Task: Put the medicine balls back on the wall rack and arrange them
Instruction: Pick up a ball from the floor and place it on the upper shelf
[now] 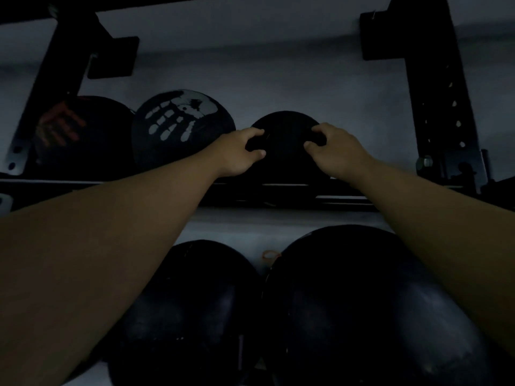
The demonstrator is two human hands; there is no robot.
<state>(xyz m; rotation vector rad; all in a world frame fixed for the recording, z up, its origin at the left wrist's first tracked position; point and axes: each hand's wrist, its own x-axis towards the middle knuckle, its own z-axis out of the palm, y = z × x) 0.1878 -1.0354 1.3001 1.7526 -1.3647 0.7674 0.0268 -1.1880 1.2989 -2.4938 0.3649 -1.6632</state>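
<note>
Reaching up with both arms, the person has a plain black medicine ball (284,151) between the two hands on the upper tier of the wall rack (278,188). Left hand (239,151) is on the ball's left side, fingers curled and fairly close together over the front of it, thumb tucked underneath. Right hand (337,151) mirrors it on the right side, fingers bent and pressing onto the dark surface, thumb low. Both hands are touching the ball; it sits on the rack's horizontal rails, close to the pale wall (278,79) behind.

To its left, just beside but apart from it, sits a black ball with a white handprint design (181,126). Further left, touching that one, is another dark ball with a reddish handprint design (80,132), hard to make out in the dim light. So three balls stand in a row on this tier, with the held one on the right end.

A black perforated upright (443,107) stands well to the right of the held ball, and a black bracket (114,57) is fixed to the wall up at the left.

Down below, on the lower level, two bigger black balls sit side by side: a large ball on the right (362,316) and a smaller neighbour on the left (189,310), partly hidden behind the left forearm.
</note>
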